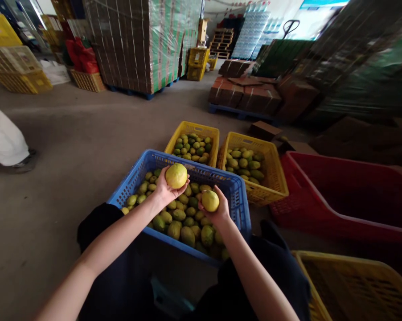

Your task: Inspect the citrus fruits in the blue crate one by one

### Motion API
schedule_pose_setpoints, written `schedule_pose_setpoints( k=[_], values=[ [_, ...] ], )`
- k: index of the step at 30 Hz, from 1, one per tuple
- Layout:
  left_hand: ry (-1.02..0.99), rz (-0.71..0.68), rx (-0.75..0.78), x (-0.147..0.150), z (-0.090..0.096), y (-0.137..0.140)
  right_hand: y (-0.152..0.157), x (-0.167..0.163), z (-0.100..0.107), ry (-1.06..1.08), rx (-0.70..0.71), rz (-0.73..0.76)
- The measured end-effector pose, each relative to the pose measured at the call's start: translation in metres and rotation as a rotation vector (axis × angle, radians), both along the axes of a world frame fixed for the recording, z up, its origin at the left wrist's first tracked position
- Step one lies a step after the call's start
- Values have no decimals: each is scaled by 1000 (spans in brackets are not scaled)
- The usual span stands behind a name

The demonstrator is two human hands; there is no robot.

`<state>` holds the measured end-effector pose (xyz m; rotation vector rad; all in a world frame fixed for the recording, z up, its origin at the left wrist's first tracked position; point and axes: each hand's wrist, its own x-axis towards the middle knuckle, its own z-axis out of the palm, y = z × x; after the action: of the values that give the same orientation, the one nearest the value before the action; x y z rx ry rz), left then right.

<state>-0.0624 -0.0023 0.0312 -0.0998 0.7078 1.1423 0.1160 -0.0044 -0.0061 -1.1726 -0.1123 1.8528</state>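
A large yellow lemon (176, 175) rests in my left hand (166, 192), whose fingers curl under and around it. My right hand (221, 211) grips a smaller yellow lemon (210, 201), thumb and fingers at its sides. Both hands are held over a blue plastic crate (187, 250) between my knees. Inside that crate lie many green and yellow-green lemons (179, 215), below my hands. The undersides of both held lemons are hidden by my palms.
Beyond the blue crate stand two yellow crates (191, 126) (271, 178) holding more lemons. A red bin (321, 214) is at the right, with another yellow crate (341, 257) near my right knee. Wrapped pallet stacks (130, 44) stand behind. A person's leg (3, 138) shows at left.
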Motion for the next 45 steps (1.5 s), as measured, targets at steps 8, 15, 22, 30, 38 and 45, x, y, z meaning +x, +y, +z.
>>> schedule_pose_setpoints(
  k=[8,15,22,30,38,45],
  values=[
    [-48,125,-57,0,1,10,2,-2,-5,-67,-66,62],
    [-77,185,94,-5,5,13,4,0,-11,-89,-47,19],
    [-249,187,87,-10,2,7,6,-5,-18,-143,-94,-55],
    [-255,347,30,-12,1,6,8,-8,-28,-158,-125,-54],
    [-259,281,27,-21,9,11,9,-8,-38,-143,-133,-37],
    [-153,270,36,-23,12,17,7,-8,-34,-146,-139,-7]
  ],
)
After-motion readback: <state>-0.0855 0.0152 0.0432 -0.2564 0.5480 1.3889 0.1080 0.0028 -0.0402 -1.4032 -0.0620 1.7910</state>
